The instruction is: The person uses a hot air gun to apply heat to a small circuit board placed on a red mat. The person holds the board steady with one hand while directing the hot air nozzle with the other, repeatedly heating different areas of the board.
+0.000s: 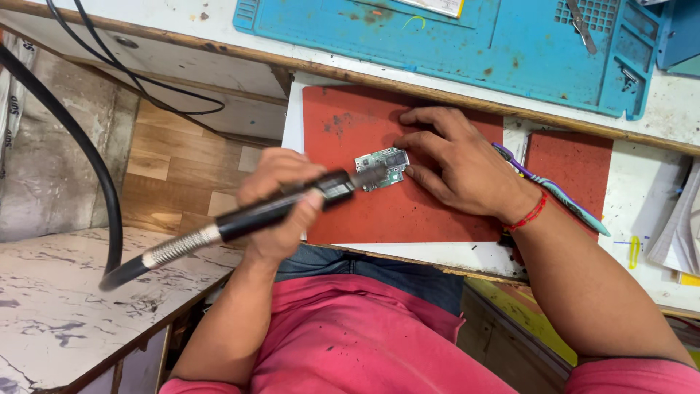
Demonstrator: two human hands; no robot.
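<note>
A small green circuit board (383, 166) lies on a red mat (343, 124) on the white work surface. My right hand (459, 164), with a red thread at the wrist, rests flat on the mat, its fingertips pressing on the board's right side. My left hand (273, 182) is wrapped around a black wand-shaped tool (284, 206) that has a metal spring collar and a thick black hose (80, 138). The wand's tip points at the board's left edge, very close to it.
A second red mat (576, 160) lies to the right with a teal and purple toothbrush (569, 201) across it. A blue work mat (474, 44) with tweezers (582, 25) sits at the back. Papers (682, 226) and a yellow clip (634, 252) are at the right edge.
</note>
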